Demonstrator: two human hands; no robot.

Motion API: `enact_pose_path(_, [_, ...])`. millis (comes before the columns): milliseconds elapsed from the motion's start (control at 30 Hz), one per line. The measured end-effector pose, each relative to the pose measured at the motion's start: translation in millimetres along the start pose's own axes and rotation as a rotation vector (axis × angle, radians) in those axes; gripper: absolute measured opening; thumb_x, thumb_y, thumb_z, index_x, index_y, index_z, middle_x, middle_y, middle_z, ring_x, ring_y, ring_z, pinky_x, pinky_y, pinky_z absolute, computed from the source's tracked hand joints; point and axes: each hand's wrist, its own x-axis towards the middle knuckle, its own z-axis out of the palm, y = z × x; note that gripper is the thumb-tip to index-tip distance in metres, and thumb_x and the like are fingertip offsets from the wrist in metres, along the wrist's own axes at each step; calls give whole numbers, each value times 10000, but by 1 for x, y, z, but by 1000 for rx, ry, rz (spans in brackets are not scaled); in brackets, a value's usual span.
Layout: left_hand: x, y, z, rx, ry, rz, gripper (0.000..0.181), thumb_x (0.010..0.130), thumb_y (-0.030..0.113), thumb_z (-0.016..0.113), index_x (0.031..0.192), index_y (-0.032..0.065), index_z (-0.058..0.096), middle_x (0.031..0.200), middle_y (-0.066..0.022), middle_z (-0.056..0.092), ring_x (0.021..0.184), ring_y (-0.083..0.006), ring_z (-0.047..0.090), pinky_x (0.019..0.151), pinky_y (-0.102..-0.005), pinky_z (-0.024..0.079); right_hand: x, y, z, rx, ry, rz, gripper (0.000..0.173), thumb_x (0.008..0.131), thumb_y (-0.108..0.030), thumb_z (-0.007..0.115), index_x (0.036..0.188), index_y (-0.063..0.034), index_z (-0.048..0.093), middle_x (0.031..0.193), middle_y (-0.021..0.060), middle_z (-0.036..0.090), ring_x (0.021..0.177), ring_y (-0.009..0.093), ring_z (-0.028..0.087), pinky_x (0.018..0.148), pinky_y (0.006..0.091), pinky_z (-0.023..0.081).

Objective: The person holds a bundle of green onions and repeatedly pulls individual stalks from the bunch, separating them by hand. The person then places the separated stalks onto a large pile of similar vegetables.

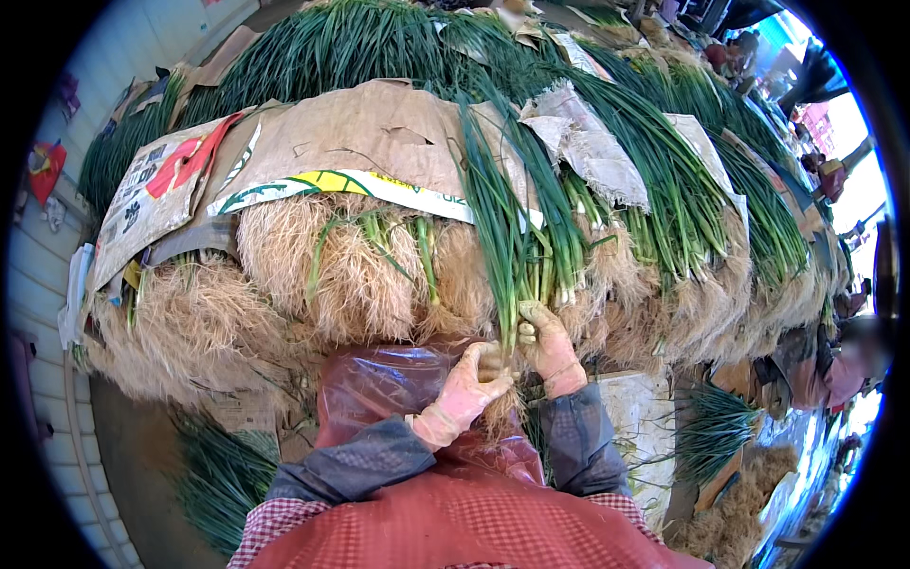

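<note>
My left hand (pixel 462 391), in a soiled pink glove, is curled around the root end of a few green onions (pixel 503 284). Their long leaves stretch away from me over the heap, and pale roots (pixel 503 416) dangle below the fingers. Close on the other side of the stalks is my right hand (pixel 551 348), gloved the same way. Its bent fingertips are at the stalks and the white bases of more green onions (pixel 566 274); whether they grip any is hidden. A dark red plastic apron (pixel 384 377) covers my lap beneath the hands.
A large heap of green onions (pixel 341 43) lies ahead, with root masses (pixel 370 284) facing me. Paper sacking (pixel 341 135) and a frayed woven sack (pixel 590 146) cover parts of it. More green onions lie on the floor at left (pixel 220 476) and right (pixel 714 427). People are at far right.
</note>
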Motion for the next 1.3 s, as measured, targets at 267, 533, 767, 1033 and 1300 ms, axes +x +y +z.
enact_pose_path(267, [1, 12, -4, 235, -21, -35, 270, 855, 5, 645, 1086, 10, 506, 977, -54, 564, 945, -189, 646, 810, -286, 521, 2, -1, 14, -12, 21, -53, 155, 954, -136, 527, 1024, -8, 576, 830, 10, 584, 620, 76, 495, 531, 191, 405])
enact_pose_path(533, [0, 6, -8, -227, 59, -61, 180, 879, -8, 600, 1032, 11, 507, 972, -89, 621, 901, -180, 628, 812, -322, 537, -113, -20, -36, -312, -33, -17, 80, 885, -80, 595, 907, -6, 573, 823, 77, 600, 609, 106, 546, 531, 199, 453])
enact_pose_path(767, [4, 5, -4, 104, 114, 50, 268, 822, 10, 680, 1037, 33, 521, 926, -57, 628, 843, -121, 598, 761, -265, 505, -103, -40, 10, -537, 155, -89, 163, 866, -145, 657, 927, -13, 583, 819, 53, 615, 568, 80, 528, 526, 191, 447])
enact_pose_path(1033, [-5, 11, -14, -94, 21, -17, 365, 837, 0, 628, 1176, 14, 493, 1072, -94, 626, 977, -161, 606, 907, -304, 484, -161, -11, -109, -2138, -452, 611, 507, 818, -446, 681, 1047, 6, 663, 836, 155, 693, 930, 256, 671, 777, 361, 522])
enact_pose_path(1300, [-5, 9, -12, 5, 14, -21, 372, 845, -25, 591, 1207, -8, 506, 1092, -89, 608, 987, -163, 601, 920, -296, 466, -65, -5, 6, -1231, -256, -46, 296, 900, -229, 619, 1135, -50, 635, 770, 103, 635, 606, 181, 564, 580, 318, 469])
